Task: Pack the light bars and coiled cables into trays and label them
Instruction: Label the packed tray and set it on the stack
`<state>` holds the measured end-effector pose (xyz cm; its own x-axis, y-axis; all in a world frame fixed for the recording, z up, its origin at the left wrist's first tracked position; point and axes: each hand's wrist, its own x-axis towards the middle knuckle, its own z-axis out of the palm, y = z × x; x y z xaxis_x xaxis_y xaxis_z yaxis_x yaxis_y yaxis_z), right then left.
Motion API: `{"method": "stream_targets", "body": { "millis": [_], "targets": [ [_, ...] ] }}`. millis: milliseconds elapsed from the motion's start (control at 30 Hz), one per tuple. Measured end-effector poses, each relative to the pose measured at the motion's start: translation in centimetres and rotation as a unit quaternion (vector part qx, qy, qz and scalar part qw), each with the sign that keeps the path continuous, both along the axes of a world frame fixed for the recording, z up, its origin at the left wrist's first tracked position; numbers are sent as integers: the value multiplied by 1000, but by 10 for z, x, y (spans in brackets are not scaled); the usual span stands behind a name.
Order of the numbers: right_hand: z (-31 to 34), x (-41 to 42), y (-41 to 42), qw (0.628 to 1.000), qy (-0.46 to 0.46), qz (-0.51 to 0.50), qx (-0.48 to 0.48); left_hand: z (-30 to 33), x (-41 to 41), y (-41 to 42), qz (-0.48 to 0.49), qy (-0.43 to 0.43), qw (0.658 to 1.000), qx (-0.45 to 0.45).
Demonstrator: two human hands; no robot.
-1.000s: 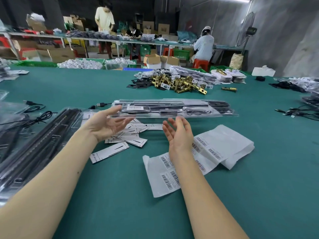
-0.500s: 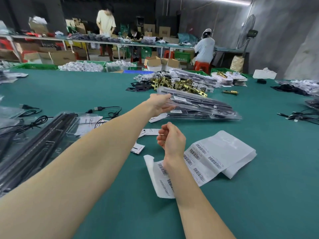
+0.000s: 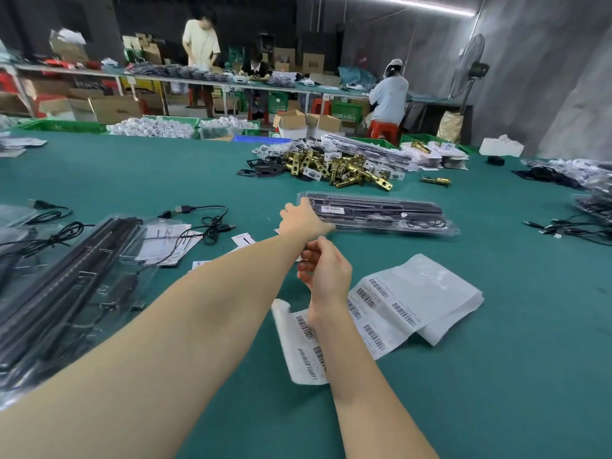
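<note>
The packed clear tray, dark light bars and a coiled cable sealed inside and a small barcode label on its lid, lay flat on the green surface, stretching away to the right of the left hand. That left hand was at the tray's near-left end, fingers wrapped onto its edge, gripping it. Just below it, the right hand hovered above the surface, fingers loosely curled; whether it pinched anything small, I could not tell. Under and to the right of that right hand sat the folded sheets of barcode labels, white and half unrolled. Small printed cards lay scattered beneath the left forearm. Far out to the left of both hands, open trays with long black bars were stacked, with loose black USB cables strewn beside them. Beyond the gripped tray, a heap of brass latch parts glittered. Out to the right, more cables trailed. In the background, three workers stood or sat at a long bench.
</note>
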<state>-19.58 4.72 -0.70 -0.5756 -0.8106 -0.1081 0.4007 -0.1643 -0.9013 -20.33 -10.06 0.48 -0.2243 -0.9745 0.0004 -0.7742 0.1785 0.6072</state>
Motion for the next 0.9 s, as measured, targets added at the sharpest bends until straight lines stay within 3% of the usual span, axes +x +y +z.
{"method": "stream_targets", "body": {
  "millis": [133, 300, 400, 567, 733, 800, 867, 900],
  "targets": [
    [1, -7, 1, 998, -60, -8, -3, 6, 8, 9, 11, -12, 997, -75],
    [3, -6, 1, 990, -131, -50, -27, 23, 38, 58, -25, 217, 970, -108],
    [1, -8, 5, 976, -192, -66, -71, 20, 61, 114, -86, 278, 949, -122],
    [1, -22, 12, 957, -250, -64, -133, 25, 106, 162, -265, 112, 957, -37],
    [9, -33, 16, 970, -206, -41, -121, 47, 138, 173, -371, -130, 915, 87],
    [16, -42, 16, 991, -103, -29, -82, 58, 144, 174, -355, -236, 900, 86],
    [22, -48, 16, 994, 101, -32, 7, 67, 149, 174, -309, -320, 892, 83],
    [22, -49, 17, 976, 208, -34, 54, 69, 152, 173, -284, -348, 889, 86]
  ]
}}
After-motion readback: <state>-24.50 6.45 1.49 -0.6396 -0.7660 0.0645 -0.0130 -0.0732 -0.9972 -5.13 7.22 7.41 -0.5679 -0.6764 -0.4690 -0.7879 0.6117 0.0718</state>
